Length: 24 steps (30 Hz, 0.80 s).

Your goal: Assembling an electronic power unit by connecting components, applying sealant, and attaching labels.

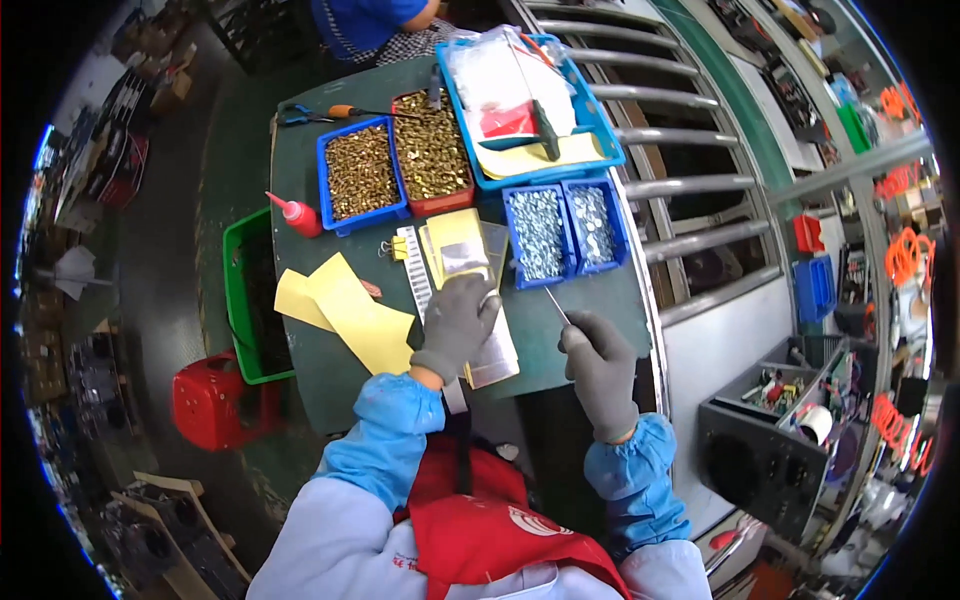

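My left hand (458, 325), in a grey glove, lies over a stack of shiny metal plates (494, 358) with yellow backing. Its fingers are curled, and a small pale bit shows by the fingertips, too small to name. My right hand (604, 375), gloved alike, is closed around a thin metal tool (556, 305); the glove hides its handle. The tool's tip points at the front of a blue bin of small silvery parts (540, 235). A white strip with dark marks (415, 270) runs beside the plates, with a yellow binder clip (394, 247) close by.
Yellow sheets (360, 312) and a red squeeze bottle (298, 215) lie left on the green table. Farther back are bins of brass-coloured parts (360, 172) and a teal tray (610, 150) with a screwdriver. A metal roller conveyor (690, 187) borders the right; another person (365, 25) sits beyond.
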{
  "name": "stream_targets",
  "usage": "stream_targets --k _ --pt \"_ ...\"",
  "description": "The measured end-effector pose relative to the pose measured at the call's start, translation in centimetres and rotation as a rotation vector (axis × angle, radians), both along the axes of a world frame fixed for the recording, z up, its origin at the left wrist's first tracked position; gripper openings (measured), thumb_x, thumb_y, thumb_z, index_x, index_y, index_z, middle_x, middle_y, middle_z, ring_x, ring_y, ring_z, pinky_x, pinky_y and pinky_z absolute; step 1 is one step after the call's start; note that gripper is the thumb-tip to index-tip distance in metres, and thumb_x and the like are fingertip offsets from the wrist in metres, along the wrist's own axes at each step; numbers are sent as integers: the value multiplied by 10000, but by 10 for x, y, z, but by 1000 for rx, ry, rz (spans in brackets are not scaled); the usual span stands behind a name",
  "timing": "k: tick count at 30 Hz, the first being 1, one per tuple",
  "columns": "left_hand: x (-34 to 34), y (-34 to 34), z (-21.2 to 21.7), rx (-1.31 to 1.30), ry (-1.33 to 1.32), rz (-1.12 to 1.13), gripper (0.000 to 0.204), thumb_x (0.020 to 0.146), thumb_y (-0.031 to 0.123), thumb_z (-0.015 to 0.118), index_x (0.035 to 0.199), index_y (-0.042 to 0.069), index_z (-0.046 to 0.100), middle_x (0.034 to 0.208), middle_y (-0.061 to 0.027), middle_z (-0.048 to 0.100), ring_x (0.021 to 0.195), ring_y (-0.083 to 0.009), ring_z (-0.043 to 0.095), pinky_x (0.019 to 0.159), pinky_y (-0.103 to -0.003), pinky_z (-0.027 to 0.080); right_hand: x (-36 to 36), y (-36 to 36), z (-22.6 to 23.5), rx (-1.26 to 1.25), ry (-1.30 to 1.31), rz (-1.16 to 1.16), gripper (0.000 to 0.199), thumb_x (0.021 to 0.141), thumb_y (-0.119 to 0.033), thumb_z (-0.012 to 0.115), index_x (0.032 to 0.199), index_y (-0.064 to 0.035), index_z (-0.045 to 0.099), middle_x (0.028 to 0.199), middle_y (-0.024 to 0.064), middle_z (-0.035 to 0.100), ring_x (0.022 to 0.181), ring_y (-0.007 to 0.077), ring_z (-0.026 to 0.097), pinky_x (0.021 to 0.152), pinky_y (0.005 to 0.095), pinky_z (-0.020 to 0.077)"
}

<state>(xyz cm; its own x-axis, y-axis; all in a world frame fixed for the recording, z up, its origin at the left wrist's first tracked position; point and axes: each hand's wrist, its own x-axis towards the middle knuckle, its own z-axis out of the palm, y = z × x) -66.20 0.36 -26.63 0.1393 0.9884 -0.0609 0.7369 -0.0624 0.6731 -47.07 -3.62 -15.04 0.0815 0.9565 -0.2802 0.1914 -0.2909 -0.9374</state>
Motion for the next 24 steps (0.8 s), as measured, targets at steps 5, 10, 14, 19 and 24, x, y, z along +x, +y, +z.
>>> stream_targets --k 5,10,14,19,24 --pt "15 -31 -29 85 443 -136 400 860 244 599 1230 93 599 1318 -113 556 1257 -297 490 993 -461 419 14 -5 -23 -297 109 79 300 889 -141 554 1112 36 645 828 43 624 601 89 550 515 226 424" --pt "16 -48 -60 172 466 -124 526 830 256 631 1326 101 546 1419 -114 492 1357 -305 409 1057 -447 367 -12 30 -81 -404 247 125 309 845 -128 573 1085 52 648 800 68 643 603 121 586 502 254 439" --pt "11 -48 -56 80 514 -162 579 837 278 637 1371 101 504 1459 -109 464 1368 -303 402 1076 -438 345 -40 59 -115 -404 189 155 316 832 -116 583 1085 62 645 757 74 645 576 135 589 494 265 441" --pt "8 -48 -51 75 451 -156 606 864 300 618 1415 99 467 1470 -120 451 1365 -316 398 1078 -447 339 -58 80 -140 -430 104 152 250 793 -72 578 974 64 684 727 100 657 544 176 598 495 295 474" --pt "5 -45 -50 18 451 -187 617 896 326 581 1453 124 412 1483 -115 432 1397 -305 359 1110 -445 295 -69 92 -156 -467 57 94 263 806 -98 589 990 61 691 757 112 662 573 195 614 504 305 491"
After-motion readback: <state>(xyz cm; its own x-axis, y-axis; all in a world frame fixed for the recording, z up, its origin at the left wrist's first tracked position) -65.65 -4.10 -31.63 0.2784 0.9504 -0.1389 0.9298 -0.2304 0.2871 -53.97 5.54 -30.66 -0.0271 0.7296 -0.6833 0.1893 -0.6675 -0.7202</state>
